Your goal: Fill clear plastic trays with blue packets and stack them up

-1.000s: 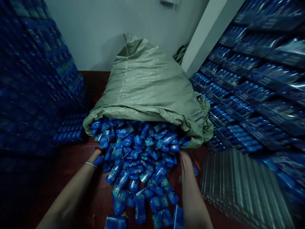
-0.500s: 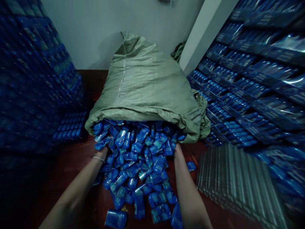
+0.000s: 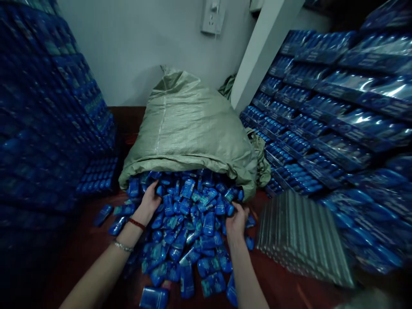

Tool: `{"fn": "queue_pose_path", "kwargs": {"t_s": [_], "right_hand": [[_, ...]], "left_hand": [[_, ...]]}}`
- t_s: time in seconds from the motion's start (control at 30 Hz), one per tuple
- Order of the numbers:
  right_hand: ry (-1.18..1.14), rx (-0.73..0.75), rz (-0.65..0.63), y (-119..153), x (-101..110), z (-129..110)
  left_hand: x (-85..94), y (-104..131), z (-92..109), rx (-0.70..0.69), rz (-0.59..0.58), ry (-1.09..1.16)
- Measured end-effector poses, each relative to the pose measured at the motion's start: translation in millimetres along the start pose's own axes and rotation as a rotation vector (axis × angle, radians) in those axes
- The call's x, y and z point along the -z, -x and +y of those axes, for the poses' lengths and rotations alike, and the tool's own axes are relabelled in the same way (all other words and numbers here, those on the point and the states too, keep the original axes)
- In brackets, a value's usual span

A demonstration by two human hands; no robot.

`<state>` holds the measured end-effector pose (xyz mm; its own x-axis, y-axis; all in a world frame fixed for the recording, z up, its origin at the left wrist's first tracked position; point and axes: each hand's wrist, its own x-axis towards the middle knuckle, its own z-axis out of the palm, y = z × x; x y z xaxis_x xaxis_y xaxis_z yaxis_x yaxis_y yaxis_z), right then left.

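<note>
A large pale green woven sack (image 3: 189, 124) lies on its side, its open mouth facing me. Small blue wrapped packets (image 3: 193, 214) spill from it in a heap onto the red floor. At the heap's left edge, my left hand (image 3: 150, 201) is against packets just below the sack's mouth, fingers bent and partly hidden among them. My right hand (image 3: 237, 218) touches the right edge of the heap, its fingertips at a packet near the sack's lower right corner. Whether either hand grips a packet is unclear. A bracelet and a red band circle my left wrist.
Stacked blue packs rise on the left (image 3: 48, 107) and on the right (image 3: 322, 116). A ribbed grey bundle (image 3: 299, 236) stands at the lower right. Loose packets (image 3: 103, 214) lie left of the heap. Behind the sack is a wall with a socket (image 3: 211, 21).
Both hands, buried at the heap's sides before, now show at its edges. Several packets now lie to the left of the heap. The camera view has shifted, showing more wall.
</note>
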<state>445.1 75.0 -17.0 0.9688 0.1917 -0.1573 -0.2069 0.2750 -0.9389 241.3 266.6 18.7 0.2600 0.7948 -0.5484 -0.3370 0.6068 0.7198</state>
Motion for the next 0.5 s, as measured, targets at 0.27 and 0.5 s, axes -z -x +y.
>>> {"fn": "queue_pose_path", "kwargs": {"t_s": [0.27,0.5], "right_hand": [[0.197,0.177,0.207,-24,-23,-16],[0.196,0.252,0.171,-81,-27,-34]], "left_hand": [[-8.5,-6,-7,0.030,0.096,0.125],[-12.2,-9,-9,0.075,0.040,0.149]]}}
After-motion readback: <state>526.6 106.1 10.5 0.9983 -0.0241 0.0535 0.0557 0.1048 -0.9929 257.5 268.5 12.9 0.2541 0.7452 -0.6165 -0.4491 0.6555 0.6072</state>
